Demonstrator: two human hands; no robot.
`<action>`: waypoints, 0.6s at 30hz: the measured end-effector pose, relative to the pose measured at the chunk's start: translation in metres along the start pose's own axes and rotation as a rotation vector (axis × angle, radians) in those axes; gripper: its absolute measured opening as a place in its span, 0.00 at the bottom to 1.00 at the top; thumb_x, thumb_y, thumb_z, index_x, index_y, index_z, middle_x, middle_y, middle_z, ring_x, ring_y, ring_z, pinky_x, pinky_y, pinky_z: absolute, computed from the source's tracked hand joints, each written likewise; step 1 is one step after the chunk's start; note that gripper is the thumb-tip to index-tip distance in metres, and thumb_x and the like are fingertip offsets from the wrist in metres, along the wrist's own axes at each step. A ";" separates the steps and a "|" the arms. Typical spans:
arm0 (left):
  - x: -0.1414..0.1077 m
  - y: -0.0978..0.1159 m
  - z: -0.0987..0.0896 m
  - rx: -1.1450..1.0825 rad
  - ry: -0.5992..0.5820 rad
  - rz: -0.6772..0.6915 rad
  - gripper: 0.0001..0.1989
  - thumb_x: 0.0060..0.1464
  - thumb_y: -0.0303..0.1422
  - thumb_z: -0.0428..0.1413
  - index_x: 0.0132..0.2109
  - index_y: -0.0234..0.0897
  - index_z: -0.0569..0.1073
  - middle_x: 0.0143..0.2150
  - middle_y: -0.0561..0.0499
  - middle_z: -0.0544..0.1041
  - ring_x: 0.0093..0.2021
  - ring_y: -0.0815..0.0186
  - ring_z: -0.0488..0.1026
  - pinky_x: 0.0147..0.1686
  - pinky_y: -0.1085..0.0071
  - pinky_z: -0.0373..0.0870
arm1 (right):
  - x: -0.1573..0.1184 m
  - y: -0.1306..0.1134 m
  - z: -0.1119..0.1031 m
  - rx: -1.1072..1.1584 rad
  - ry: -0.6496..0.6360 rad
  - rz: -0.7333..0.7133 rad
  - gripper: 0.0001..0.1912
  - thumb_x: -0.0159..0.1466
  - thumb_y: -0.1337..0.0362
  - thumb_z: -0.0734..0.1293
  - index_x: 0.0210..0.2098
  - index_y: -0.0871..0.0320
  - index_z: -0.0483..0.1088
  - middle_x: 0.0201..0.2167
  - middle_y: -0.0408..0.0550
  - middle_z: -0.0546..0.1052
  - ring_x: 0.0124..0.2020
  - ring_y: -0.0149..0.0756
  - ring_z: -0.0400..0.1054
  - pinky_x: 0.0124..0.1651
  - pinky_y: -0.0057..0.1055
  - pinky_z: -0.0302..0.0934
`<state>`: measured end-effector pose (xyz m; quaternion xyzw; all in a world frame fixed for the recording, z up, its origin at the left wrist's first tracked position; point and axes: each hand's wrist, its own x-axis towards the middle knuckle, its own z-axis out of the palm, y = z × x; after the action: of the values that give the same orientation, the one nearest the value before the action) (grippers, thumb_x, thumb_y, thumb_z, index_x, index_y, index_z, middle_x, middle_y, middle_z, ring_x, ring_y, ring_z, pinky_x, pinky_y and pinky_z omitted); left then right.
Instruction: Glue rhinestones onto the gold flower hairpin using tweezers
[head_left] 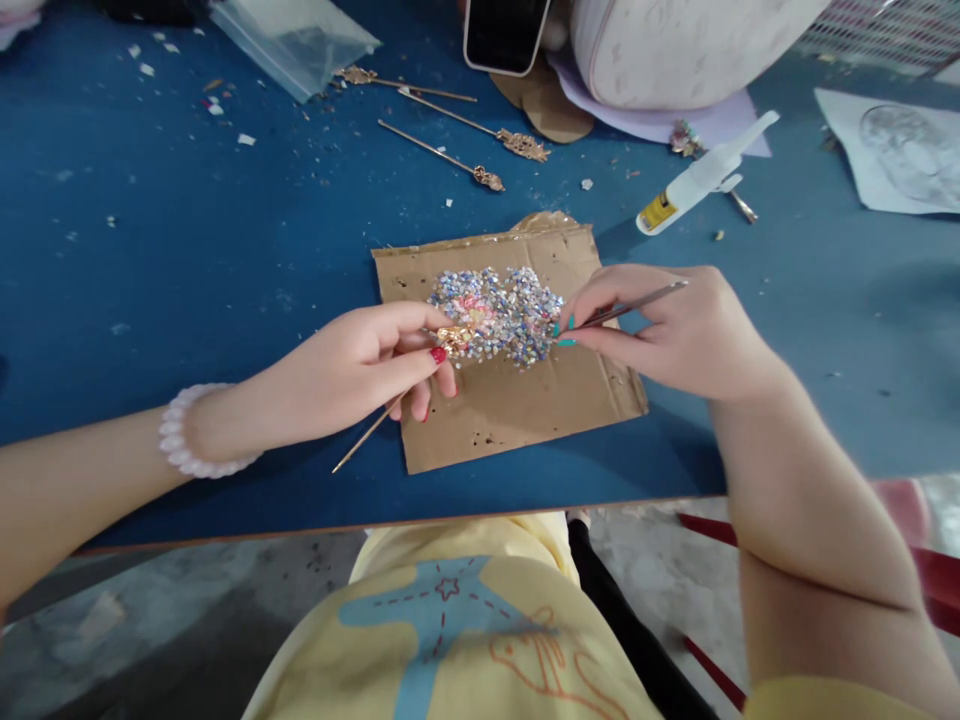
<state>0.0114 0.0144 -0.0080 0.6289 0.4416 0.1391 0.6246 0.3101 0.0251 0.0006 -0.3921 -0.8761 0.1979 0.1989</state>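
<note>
My left hand [375,365], with red nails, pinches a gold hairpin [367,432] by its ornate head. The pin's thin stem points down toward the table's front edge, and a pink flower shape [474,310] shows beside the head. My right hand [660,325], with turquoise nails, is closed on slim metal tweezers [637,302]. Their tips, hidden by the fingers, are at the right side of a pile of small blue and silvery shiny bits [529,310]. That pile lies on a piece of brown cardboard [517,410] under both hands.
Several gold hairpins [450,160] lie beyond the cardboard. A white glue bottle [697,180] with a yellow label is at the right. Farther back are a clear plastic bag [300,40], a phone [506,30], a pale pouch [675,50] and a printed sheet [900,150].
</note>
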 end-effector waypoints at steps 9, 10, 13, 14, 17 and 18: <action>0.000 -0.002 0.000 -0.011 -0.001 0.009 0.10 0.66 0.35 0.53 0.50 0.38 0.73 0.35 0.50 0.81 0.25 0.70 0.75 0.22 0.77 0.71 | -0.001 0.004 -0.005 -0.032 -0.062 0.011 0.07 0.71 0.56 0.66 0.38 0.50 0.71 0.36 0.43 0.80 0.35 0.37 0.75 0.41 0.36 0.67; 0.000 -0.002 0.000 -0.011 -0.001 0.010 0.09 0.66 0.35 0.53 0.50 0.39 0.73 0.35 0.50 0.81 0.25 0.69 0.75 0.22 0.77 0.71 | -0.001 0.004 -0.005 -0.030 -0.060 0.003 0.07 0.71 0.57 0.66 0.38 0.50 0.71 0.36 0.43 0.80 0.35 0.37 0.75 0.41 0.36 0.67; -0.001 -0.001 -0.001 -0.007 -0.003 0.007 0.09 0.66 0.36 0.53 0.50 0.39 0.73 0.36 0.50 0.81 0.25 0.69 0.75 0.22 0.76 0.72 | -0.001 0.003 -0.005 -0.031 -0.055 -0.017 0.05 0.70 0.59 0.67 0.38 0.50 0.71 0.36 0.42 0.80 0.36 0.37 0.75 0.40 0.35 0.67; -0.001 0.000 -0.001 -0.004 -0.003 0.004 0.10 0.66 0.36 0.53 0.50 0.39 0.73 0.36 0.49 0.81 0.25 0.69 0.75 0.22 0.76 0.72 | -0.001 0.003 -0.005 -0.032 -0.057 -0.018 0.04 0.70 0.60 0.67 0.38 0.50 0.71 0.36 0.42 0.80 0.36 0.36 0.75 0.40 0.35 0.66; 0.000 0.000 0.000 0.004 0.000 0.002 0.11 0.65 0.35 0.53 0.51 0.38 0.74 0.35 0.49 0.81 0.24 0.69 0.75 0.22 0.75 0.72 | 0.000 0.004 -0.005 -0.025 -0.066 -0.027 0.05 0.70 0.59 0.67 0.38 0.50 0.71 0.35 0.42 0.81 0.35 0.35 0.75 0.39 0.35 0.66; 0.000 0.000 0.000 0.004 0.000 0.003 0.11 0.65 0.35 0.53 0.52 0.38 0.74 0.35 0.49 0.81 0.24 0.69 0.75 0.22 0.75 0.72 | 0.000 0.004 -0.004 -0.024 -0.069 -0.029 0.05 0.71 0.58 0.67 0.38 0.50 0.71 0.35 0.42 0.81 0.35 0.35 0.75 0.39 0.34 0.66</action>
<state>0.0117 0.0143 -0.0080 0.6309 0.4408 0.1392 0.6231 0.3147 0.0282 0.0025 -0.3747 -0.8904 0.1976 0.1668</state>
